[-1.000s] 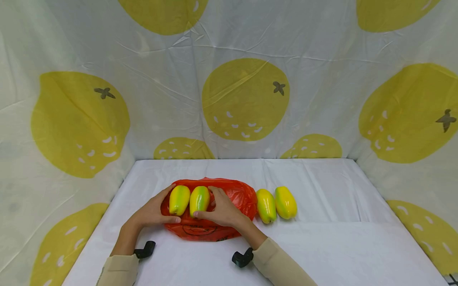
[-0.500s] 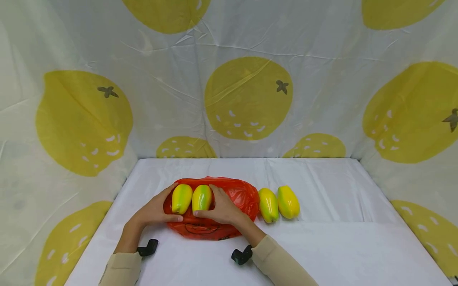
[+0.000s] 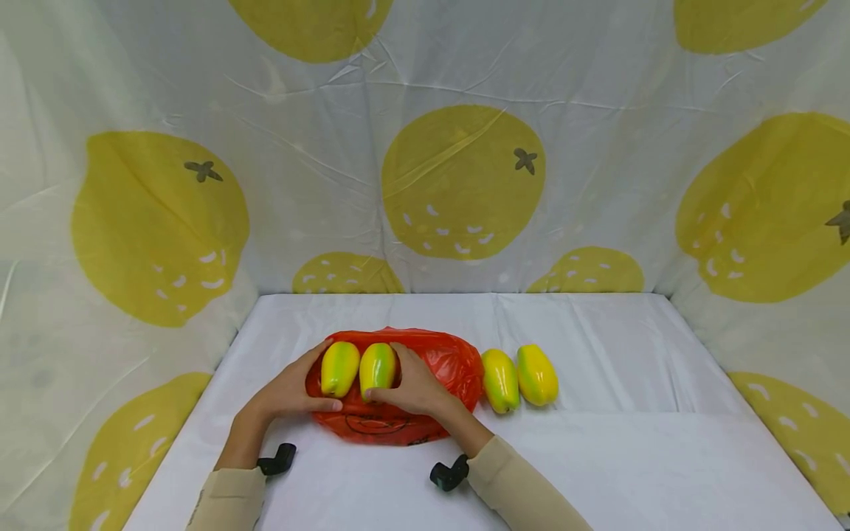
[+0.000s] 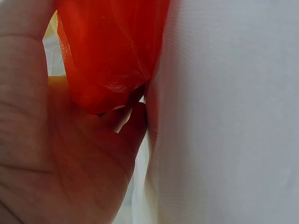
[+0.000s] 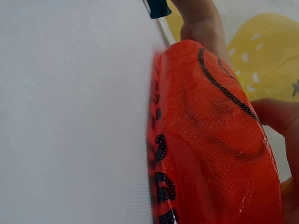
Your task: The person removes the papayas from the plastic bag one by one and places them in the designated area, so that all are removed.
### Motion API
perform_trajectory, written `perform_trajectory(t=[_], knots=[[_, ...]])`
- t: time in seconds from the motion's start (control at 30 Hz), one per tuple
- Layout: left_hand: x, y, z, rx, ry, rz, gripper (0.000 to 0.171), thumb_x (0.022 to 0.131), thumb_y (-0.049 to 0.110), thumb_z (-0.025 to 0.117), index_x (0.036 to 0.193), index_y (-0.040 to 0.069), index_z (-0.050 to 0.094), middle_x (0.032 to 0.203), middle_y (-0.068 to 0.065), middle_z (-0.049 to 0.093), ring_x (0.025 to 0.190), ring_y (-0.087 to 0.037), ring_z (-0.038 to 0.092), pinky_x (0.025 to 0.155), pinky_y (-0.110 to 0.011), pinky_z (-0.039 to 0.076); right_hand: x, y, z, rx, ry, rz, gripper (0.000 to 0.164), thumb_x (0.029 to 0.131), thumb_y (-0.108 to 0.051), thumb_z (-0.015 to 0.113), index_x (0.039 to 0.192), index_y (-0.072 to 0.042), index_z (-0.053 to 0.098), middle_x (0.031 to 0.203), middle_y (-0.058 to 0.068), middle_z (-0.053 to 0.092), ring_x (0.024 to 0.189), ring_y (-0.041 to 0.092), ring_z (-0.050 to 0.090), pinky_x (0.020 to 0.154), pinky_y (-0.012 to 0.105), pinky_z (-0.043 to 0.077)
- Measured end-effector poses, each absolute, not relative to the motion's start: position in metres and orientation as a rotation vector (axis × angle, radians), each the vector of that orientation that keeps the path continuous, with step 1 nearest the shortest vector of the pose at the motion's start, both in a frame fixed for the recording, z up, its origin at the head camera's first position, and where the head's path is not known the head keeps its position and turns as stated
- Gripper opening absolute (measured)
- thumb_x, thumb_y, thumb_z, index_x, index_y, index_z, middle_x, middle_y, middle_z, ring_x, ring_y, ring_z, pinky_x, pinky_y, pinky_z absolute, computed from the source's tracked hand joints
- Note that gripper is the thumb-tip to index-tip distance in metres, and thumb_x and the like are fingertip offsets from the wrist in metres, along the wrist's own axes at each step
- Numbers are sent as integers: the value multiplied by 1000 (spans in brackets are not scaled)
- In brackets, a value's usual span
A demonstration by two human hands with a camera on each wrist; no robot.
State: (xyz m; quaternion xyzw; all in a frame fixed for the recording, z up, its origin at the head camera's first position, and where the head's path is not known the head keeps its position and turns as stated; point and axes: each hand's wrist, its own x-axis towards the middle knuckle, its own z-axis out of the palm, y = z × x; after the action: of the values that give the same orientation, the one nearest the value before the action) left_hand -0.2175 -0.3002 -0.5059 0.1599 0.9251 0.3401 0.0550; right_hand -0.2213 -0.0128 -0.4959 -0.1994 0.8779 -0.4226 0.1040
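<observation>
A red plastic bag (image 3: 453,367) lies on the table, its mouth spread wide. Inside the mouth sit two shiny yellow-green papayas side by side, the left papaya (image 3: 339,369) and the right papaya (image 3: 377,366). My left hand (image 3: 287,390) curves round the bag's left end, thumb in front and fingers behind. In the left wrist view that hand's fingers (image 4: 135,126) bend beneath the red plastic. With thumb and fingers, my right hand (image 3: 420,386) grips the right papaya. The bag's printed front (image 5: 215,154) covers the fruit in the right wrist view.
To the right of the bag lie two more papayas, a nearer-to-bag papaya (image 3: 500,380) and an outer papaya (image 3: 537,375). A white cloth covers the table (image 3: 631,464). Lemon-printed curtains (image 3: 584,177) enclose the back and sides.
The head view has shifted slightly, so everything appears a little farther right. Hands, bag and papayas keep nearly the same places relative to one another.
</observation>
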Motion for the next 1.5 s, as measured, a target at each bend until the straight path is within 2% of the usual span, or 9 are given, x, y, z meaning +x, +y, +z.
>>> perform_trajectory(t=[0.23, 0.37, 0.57, 0.63, 0.77, 0.83, 0.97, 1.13, 1.5], knots=[[-216, -302, -505, 484, 2814, 1032, 125, 71, 55, 89, 164, 10, 21, 162, -15, 38, 143, -38, 44, 116, -65, 38, -220, -13, -495, -573, 2593, -1285, 99, 80, -55, 81, 158, -17, 33, 148, 2, 51, 128, 20, 52, 104, 45, 55], [-218, -301, -505, 476, 2813, 1030, 125, 70, 57, 89, 164, 12, 21, 162, -13, 40, 142, -36, 45, 115, -64, 41, -221, -9, -493, -565, 2592, -1300, 99, 79, -54, 82, 158, -17, 33, 149, 3, 49, 128, 20, 52, 103, 45, 56], [-220, -298, -506, 480, 2801, 1044, 123, 70, 57, 89, 164, 15, 21, 161, -12, 41, 142, -35, 45, 112, -62, 44, -223, -3, -492, -565, 2590, -1347, 85, 84, -41, 83, 153, -16, 41, 144, 4, 53, 112, 18, 60, 89, 35, 61], [-219, -299, -507, 476, 2798, 1051, 124, 69, 57, 90, 164, 14, 22, 161, -12, 41, 142, -36, 45, 112, -62, 45, -222, -4, -492, -584, 2586, -1321, 82, 86, -42, 81, 153, -16, 42, 145, 5, 54, 114, 18, 60, 90, 35, 61], [-217, -299, -507, 482, 2799, 1036, 124, 70, 58, 89, 164, 13, 22, 162, -13, 40, 142, -37, 45, 113, -63, 44, -220, -6, -493, -575, 2586, -1256, 86, 87, -47, 76, 158, -18, 37, 150, 5, 53, 126, 21, 55, 97, 43, 59], [-216, -299, -508, 483, 2802, 1025, 124, 70, 58, 88, 164, 13, 22, 162, -13, 40, 142, -37, 45, 113, -63, 44, -219, -7, -494, -555, 2573, -1258, 86, 88, -47, 75, 159, -19, 36, 149, 4, 54, 125, 21, 56, 96, 44, 60], [-216, -299, -508, 487, 2801, 1030, 123, 70, 58, 88, 164, 13, 22, 161, -12, 41, 141, -36, 46, 111, -63, 45, -219, -8, -497, -538, 2565, -1298, 85, 85, -44, 79, 156, -19, 39, 143, 3, 57, 118, 18, 58, 90, 39, 62], [-218, -298, -505, 490, 2799, 1047, 123, 70, 56, 89, 164, 15, 22, 160, -11, 42, 141, -35, 46, 111, -62, 46, -221, -6, -495, -528, 2582, -1330, 84, 82, -41, 83, 152, -20, 42, 142, 4, 54, 120, 20, 56, 87, 37, 62], [-218, -300, -505, 488, 2803, 1032, 124, 70, 57, 89, 164, 13, 21, 161, -12, 40, 143, -36, 44, 114, -63, 42, -218, 5, -483, -533, 2523, -1437, 85, 83, -44, 82, 155, -26, 40, 142, 3, 53, 113, 20, 58, 86, 33, 61]])
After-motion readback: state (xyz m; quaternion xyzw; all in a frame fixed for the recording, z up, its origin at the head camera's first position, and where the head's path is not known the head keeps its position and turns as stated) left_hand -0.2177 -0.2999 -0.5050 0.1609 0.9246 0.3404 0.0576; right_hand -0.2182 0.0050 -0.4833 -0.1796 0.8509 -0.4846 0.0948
